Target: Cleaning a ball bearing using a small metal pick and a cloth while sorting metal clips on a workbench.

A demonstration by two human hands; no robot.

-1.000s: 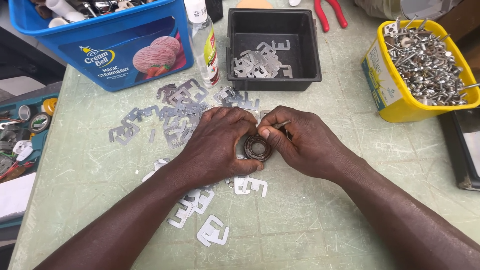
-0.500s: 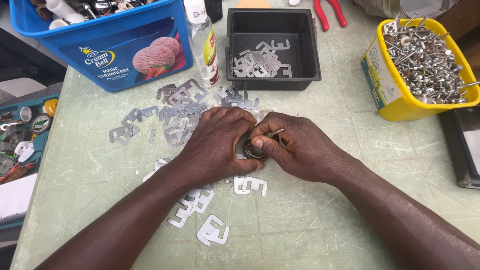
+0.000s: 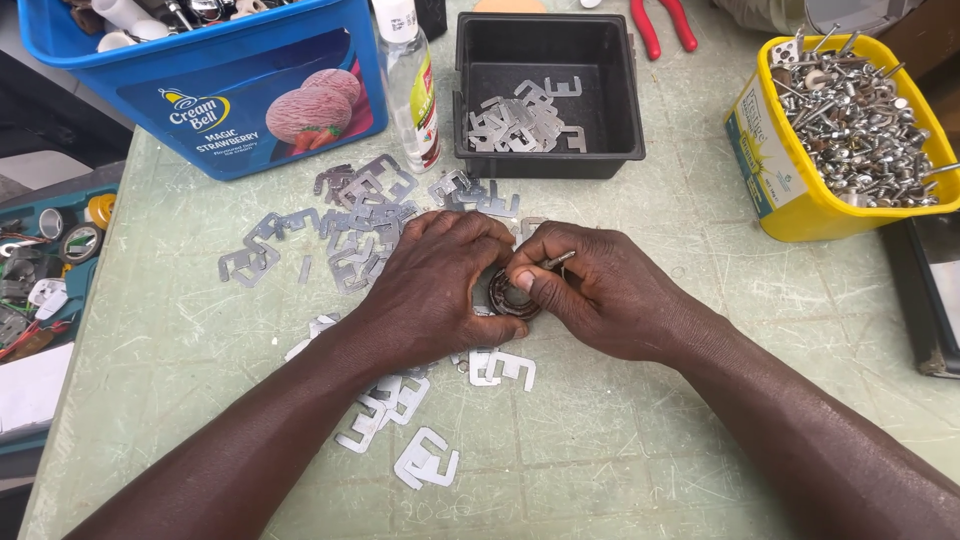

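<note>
Pale green scratched tabletop (image 3: 640, 420), seen from above, both forearms entering from the near edge.

Left hand (image 3: 435, 290): curled down over a small dark ring-shaped part (image 3: 512, 296), fingertips closed on its left rim, pinning it against the table. Right hand (image 3: 600, 290): thumb and forefinger pinched on the ring's right rim, a thin metal pin (image 3: 558, 260) also clamped between the fingers. Pin's long axis slanted up and to the right, away from the ring; tip end hidden under the fingers, so contact with the ring not determinable.

Ring position: dead centre between the two hands, touched by both, right thumb nearest to its open middle. Neither hand free.

Outward from the hands:
- Flat E-shaped metal plates (image 3: 500, 368) just below the ring, more toward the near edge.
- Loose heap of same plates (image 3: 360, 215) just beyond the left hand.
- Black square tray (image 3: 610, 110) farther back, holding more plates.
- Clear bottle (image 3: 412, 85) upright beside the tray's left wall.
- Blue tub (image 3: 150, 70) far left.
- Yellow tub (image 3: 790, 200) of screws far right, well apart from the right hand.
- Red-handled pliers (image 3: 665, 22) at the far edge.
</note>
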